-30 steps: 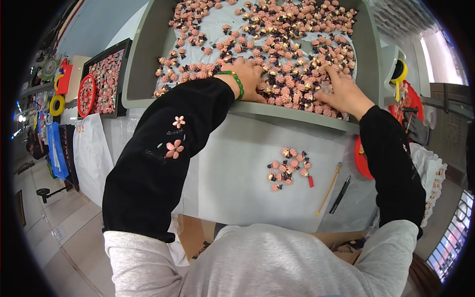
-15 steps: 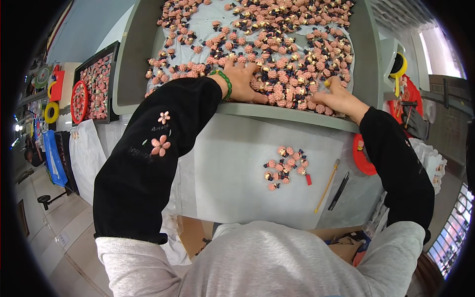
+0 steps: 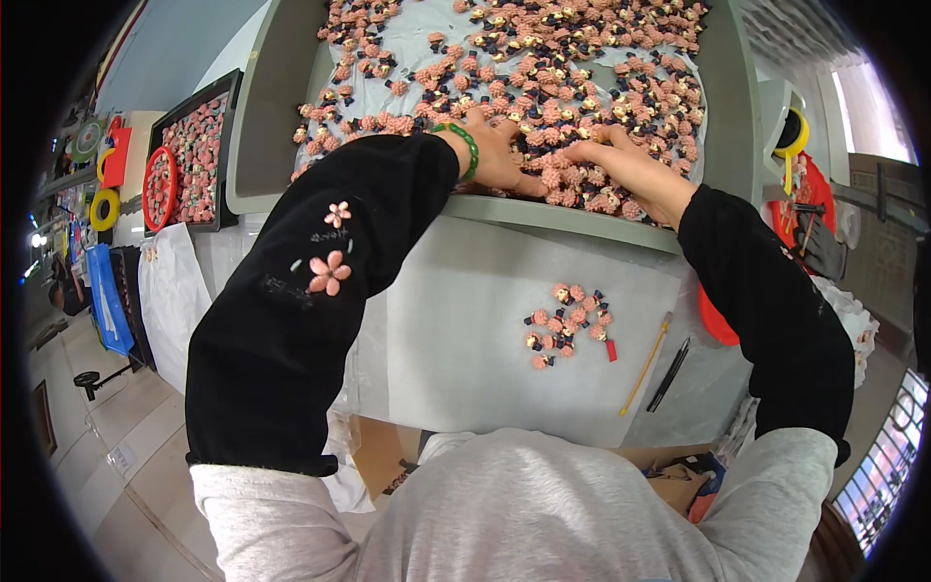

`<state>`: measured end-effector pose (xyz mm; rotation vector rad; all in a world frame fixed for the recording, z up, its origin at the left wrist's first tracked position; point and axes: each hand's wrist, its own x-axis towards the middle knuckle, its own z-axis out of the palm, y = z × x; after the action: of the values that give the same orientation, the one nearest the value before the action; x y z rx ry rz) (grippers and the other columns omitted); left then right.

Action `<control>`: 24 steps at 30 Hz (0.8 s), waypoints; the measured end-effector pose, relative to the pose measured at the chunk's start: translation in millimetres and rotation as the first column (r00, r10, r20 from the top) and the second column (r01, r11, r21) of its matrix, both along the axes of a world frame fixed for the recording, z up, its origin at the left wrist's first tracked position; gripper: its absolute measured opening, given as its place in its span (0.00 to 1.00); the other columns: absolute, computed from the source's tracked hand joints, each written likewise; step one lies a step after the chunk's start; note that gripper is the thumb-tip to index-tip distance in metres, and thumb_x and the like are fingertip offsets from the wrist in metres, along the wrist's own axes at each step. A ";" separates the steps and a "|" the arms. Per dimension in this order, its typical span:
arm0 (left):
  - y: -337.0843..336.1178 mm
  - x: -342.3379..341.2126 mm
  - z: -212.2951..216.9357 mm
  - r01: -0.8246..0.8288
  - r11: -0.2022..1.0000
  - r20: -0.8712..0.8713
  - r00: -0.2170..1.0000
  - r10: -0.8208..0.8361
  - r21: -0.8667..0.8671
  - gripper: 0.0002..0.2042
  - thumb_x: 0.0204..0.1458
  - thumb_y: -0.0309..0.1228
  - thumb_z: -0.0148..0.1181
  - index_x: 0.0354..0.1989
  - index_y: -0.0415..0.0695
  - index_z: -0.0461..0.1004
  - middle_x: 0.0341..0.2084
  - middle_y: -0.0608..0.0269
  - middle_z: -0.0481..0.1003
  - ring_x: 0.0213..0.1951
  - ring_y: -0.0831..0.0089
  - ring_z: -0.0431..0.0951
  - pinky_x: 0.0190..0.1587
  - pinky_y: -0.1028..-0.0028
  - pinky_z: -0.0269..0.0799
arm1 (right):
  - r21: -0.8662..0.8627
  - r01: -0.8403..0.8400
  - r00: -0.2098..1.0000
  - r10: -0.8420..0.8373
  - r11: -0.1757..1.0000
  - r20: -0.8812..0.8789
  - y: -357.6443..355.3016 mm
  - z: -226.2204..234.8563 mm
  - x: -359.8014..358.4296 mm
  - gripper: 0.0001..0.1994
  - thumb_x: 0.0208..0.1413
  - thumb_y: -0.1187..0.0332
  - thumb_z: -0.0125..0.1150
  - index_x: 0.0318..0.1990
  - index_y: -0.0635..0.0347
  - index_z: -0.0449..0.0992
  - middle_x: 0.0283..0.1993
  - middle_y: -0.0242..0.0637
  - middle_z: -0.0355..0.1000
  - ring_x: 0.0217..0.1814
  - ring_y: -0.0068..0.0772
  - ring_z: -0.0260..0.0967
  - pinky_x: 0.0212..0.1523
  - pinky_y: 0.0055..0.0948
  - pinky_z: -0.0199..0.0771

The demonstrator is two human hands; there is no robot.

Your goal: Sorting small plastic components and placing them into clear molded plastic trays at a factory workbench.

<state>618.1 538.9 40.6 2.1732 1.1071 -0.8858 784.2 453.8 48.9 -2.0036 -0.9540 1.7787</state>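
A deep grey tray (image 3: pixel 495 210) holds a heap of small pink-topped figurines (image 3: pixel 543 97) with dark bases and pale faces. At its near side my left hand (image 3: pixel 497 157), with a green bead bracelet (image 3: pixel 471 153) at the wrist, rests among the figurines, fingers spread and tips partly hidden by them. To its right, my right hand (image 3: pixel 640 175) reaches over the near wall with thumb and fingers apart, touching the heap. No figurine is plainly gripped in either hand. Between the two hands lie more figurines.
A small group of figurines (image 3: pixel 567 325) with a red-tipped piece (image 3: pixel 612 350) lies on the white sheet (image 3: pixel 456 330). Right of it are a yellow stick (image 3: pixel 645 369) and a black pen (image 3: pixel 667 374). A black tray (image 3: pixel 233 126) of pink pieces and a red ring (image 3: pixel 159 188) stand left.
My right hand has moved left across the figurines and my left hand slightly right, so they are closer together. The whole view has shifted a little.
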 end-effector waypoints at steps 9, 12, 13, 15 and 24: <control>-4.1 1.3 -2.2 -0.202 0.974 0.118 0.970 0.213 -0.104 0.54 0.27 0.69 0.53 0.57 0.36 0.50 0.52 0.39 0.54 0.57 0.54 0.53 0.55 0.64 0.52 | -0.042 0.103 0.993 -0.106 0.994 -0.055 8.9 -10.1 -8.4 0.26 0.45 0.51 0.52 0.51 0.54 0.61 0.57 0.36 0.51 0.56 0.32 0.50 0.47 0.42 0.55; 3.8 -9.8 -11.2 -0.219 0.941 0.170 0.949 0.267 -0.258 0.54 0.27 0.69 0.52 0.57 0.36 0.50 0.54 0.39 0.51 0.57 0.53 0.53 0.56 0.62 0.51 | -0.133 0.058 0.982 -0.081 0.989 -0.173 10.2 8.7 -13.3 0.25 0.46 0.51 0.51 0.49 0.51 0.61 0.56 0.35 0.53 0.53 0.30 0.54 0.44 0.40 0.58; 0.4 -11.3 -9.8 -0.266 0.935 0.184 0.932 0.311 -0.233 0.54 0.27 0.69 0.52 0.57 0.36 0.50 0.54 0.39 0.52 0.57 0.53 0.53 0.56 0.63 0.51 | -0.143 0.099 0.959 -0.133 0.985 -0.251 7.9 6.4 -12.2 0.22 0.46 0.50 0.50 0.48 0.48 0.62 0.54 0.33 0.55 0.48 0.27 0.57 0.40 0.37 0.61; -5.6 -8.6 -6.9 -0.261 0.946 0.201 0.933 0.299 -0.194 0.54 0.27 0.68 0.53 0.57 0.36 0.50 0.54 0.40 0.53 0.57 0.54 0.54 0.56 0.64 0.51 | -0.128 0.175 0.955 -0.200 0.976 -0.217 5.3 -3.5 -18.4 0.23 0.47 0.50 0.50 0.49 0.47 0.62 0.52 0.33 0.56 0.46 0.26 0.58 0.39 0.35 0.62; -8.1 -13.1 2.0 -0.278 0.846 0.232 0.880 0.414 -0.455 0.62 0.19 0.66 0.60 0.59 0.35 0.41 0.48 0.45 0.63 0.50 0.60 0.64 0.50 0.70 0.60 | -0.048 0.265 0.931 -0.269 0.963 -0.248 12.4 -18.2 -33.7 0.25 0.48 0.52 0.49 0.52 0.53 0.58 0.53 0.39 0.55 0.48 0.28 0.61 0.43 0.39 0.64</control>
<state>605.0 530.7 42.6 1.6223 1.0022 -0.5118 750.5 466.2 30.7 -1.7593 -0.5614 1.8315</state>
